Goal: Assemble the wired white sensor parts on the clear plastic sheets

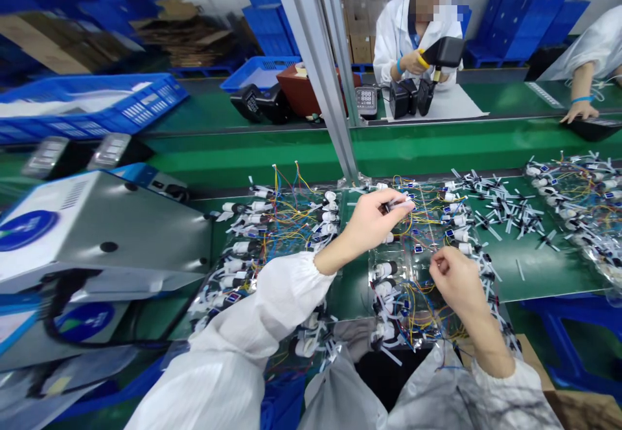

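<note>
Left hand (374,219) pinching a small white connector (401,204), right hand (454,281) just above tangled colored wires (413,307)

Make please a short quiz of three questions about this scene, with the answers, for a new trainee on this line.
1. What colour are the plastic crates behind the green bench?
2. True or false: the left hand pinches a small white part among the coloured wires.
3. What does the person across the bench hold?
A) a black handheld device
B) a blue crate
C) a cardboard box

Key: 1. Blue. 2. True. 3. A.
</note>
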Action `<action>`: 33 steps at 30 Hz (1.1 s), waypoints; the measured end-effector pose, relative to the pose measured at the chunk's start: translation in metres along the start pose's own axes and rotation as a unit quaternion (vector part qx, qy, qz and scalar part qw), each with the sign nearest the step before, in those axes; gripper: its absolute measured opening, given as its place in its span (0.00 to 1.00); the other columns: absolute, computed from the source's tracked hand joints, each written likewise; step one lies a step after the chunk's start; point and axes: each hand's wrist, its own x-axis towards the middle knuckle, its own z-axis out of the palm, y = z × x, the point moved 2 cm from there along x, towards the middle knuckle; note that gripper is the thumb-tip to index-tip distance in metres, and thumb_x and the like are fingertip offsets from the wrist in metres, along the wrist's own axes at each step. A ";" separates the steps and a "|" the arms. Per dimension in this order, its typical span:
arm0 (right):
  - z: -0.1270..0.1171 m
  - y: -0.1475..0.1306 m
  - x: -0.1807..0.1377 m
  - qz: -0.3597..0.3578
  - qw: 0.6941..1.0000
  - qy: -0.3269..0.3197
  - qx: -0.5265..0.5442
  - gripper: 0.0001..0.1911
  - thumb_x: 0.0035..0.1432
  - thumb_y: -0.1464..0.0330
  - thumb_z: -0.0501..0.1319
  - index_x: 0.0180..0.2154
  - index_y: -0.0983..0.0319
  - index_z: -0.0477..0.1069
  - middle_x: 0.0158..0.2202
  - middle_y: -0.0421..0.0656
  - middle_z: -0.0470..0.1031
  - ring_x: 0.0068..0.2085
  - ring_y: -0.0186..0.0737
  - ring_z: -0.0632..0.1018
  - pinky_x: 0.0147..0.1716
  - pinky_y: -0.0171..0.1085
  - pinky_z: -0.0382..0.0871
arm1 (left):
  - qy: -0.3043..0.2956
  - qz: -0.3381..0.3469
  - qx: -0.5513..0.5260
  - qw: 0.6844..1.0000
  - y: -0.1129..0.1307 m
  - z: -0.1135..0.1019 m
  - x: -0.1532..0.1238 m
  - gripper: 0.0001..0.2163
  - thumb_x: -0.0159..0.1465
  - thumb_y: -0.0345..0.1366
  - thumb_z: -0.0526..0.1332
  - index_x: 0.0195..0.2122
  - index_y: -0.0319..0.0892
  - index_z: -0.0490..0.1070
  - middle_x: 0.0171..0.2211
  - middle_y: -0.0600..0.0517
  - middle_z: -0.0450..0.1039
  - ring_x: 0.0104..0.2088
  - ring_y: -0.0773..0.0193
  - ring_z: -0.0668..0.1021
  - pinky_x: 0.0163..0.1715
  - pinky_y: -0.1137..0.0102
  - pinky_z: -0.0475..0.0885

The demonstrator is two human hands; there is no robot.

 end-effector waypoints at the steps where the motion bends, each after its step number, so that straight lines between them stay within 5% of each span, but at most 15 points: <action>1: -0.003 0.000 -0.001 0.003 1.000 0.007 -0.003 0.07 0.62 0.73 0.61 0.31 0.59 0.68 0.26 0.36 0.67 0.26 0.35 0.70 0.30 0.37 0.63 | 0.010 -0.005 -0.014 1.000 0.003 -0.003 0.001 0.11 0.66 0.41 0.66 0.30 0.40 0.75 0.27 0.53 0.73 0.30 0.66 0.73 0.34 0.70 0.69; 9: -0.028 -0.033 0.003 -0.011 0.991 0.116 0.062 0.02 0.65 0.68 0.63 0.40 0.59 0.72 0.33 0.41 0.71 0.31 0.37 0.71 0.32 0.38 0.67 | 0.030 0.016 -0.099 0.994 0.046 -0.021 -0.002 0.14 0.66 0.45 0.68 0.30 0.40 0.75 0.23 0.56 0.68 0.23 0.70 0.68 0.25 0.72 0.66; 14: -0.011 -0.058 0.016 -0.066 0.981 -0.019 0.179 0.29 0.61 0.63 0.69 0.62 0.56 0.66 0.59 0.50 0.73 0.57 0.50 0.76 0.53 0.48 0.74 | -0.032 0.060 -0.125 0.990 0.078 -0.025 -0.017 0.14 0.67 0.45 0.67 0.30 0.40 0.76 0.27 0.52 0.75 0.25 0.69 0.73 0.26 0.71 0.70; 17: -0.003 -0.066 0.011 -0.079 0.944 -0.131 0.293 0.07 0.67 0.65 0.64 0.47 0.56 0.75 0.43 0.44 0.80 0.43 0.43 0.81 0.44 0.43 0.78 | -0.046 0.073 -0.150 0.985 0.080 -0.026 -0.027 0.15 0.66 0.46 0.68 0.29 0.40 0.77 0.29 0.50 0.76 0.26 0.67 0.76 0.26 0.71 0.71; 19: -0.009 -0.063 0.003 -0.055 0.909 -0.163 0.379 0.06 0.69 0.67 0.61 0.40 0.57 0.76 0.36 0.41 0.78 0.32 0.38 0.80 0.34 0.40 0.77 | -0.027 0.060 -0.207 0.976 0.068 -0.028 -0.032 0.14 0.66 0.48 0.68 0.33 0.41 0.78 0.30 0.51 0.74 0.22 0.71 0.72 0.20 0.73 0.68; 21: -0.027 -0.049 -0.004 -0.006 0.890 -0.096 0.445 0.06 0.69 0.67 0.60 0.39 0.57 0.77 0.36 0.42 0.76 0.25 0.35 0.76 0.25 0.38 0.72 | 0.000 0.050 -0.278 0.959 0.047 -0.033 -0.039 0.15 0.69 0.50 0.64 0.39 0.42 0.78 0.30 0.53 0.71 0.17 0.75 0.67 0.16 0.74 0.64; 23: -0.051 -0.027 -0.007 0.052 0.882 0.053 0.466 0.05 0.66 0.67 0.63 0.37 0.57 0.77 0.35 0.43 0.74 0.22 0.32 0.72 0.19 0.37 0.65 | 0.028 0.050 -0.297 0.953 0.024 -0.040 -0.047 0.16 0.73 0.50 0.58 0.40 0.43 0.79 0.29 0.54 0.69 0.17 0.74 0.67 0.19 0.72 0.68; 27: -0.095 0.019 -0.001 0.130 0.836 0.317 0.429 0.06 0.54 0.67 0.72 0.30 0.59 0.77 0.30 0.44 0.73 0.23 0.35 0.69 0.21 0.39 0.60 | 0.042 0.039 -0.114 0.992 -0.016 -0.056 -0.066 0.19 0.73 0.47 0.58 0.34 0.42 0.82 0.34 0.47 0.74 0.36 0.62 0.80 0.38 0.65 0.76; 30: -0.108 0.040 0.008 0.134 0.819 0.376 0.413 0.09 0.46 0.68 0.76 0.28 0.61 0.78 0.25 0.44 0.73 0.23 0.37 0.69 0.22 0.40 0.57 | 0.005 0.003 0.037 0.999 -0.036 -0.060 -0.079 0.14 0.70 0.46 0.63 0.36 0.44 0.84 0.38 0.47 0.76 0.39 0.61 0.79 0.40 0.66 0.75; 33: -0.109 0.046 0.014 0.131 0.822 0.399 0.386 0.10 0.44 0.67 0.77 0.27 0.60 0.78 0.24 0.43 0.73 0.21 0.36 0.69 0.22 0.40 0.56 | -0.022 -0.027 0.079 0.996 -0.050 -0.055 -0.088 0.10 0.68 0.43 0.66 0.37 0.44 0.85 0.36 0.48 0.76 0.36 0.63 0.78 0.36 0.69 0.74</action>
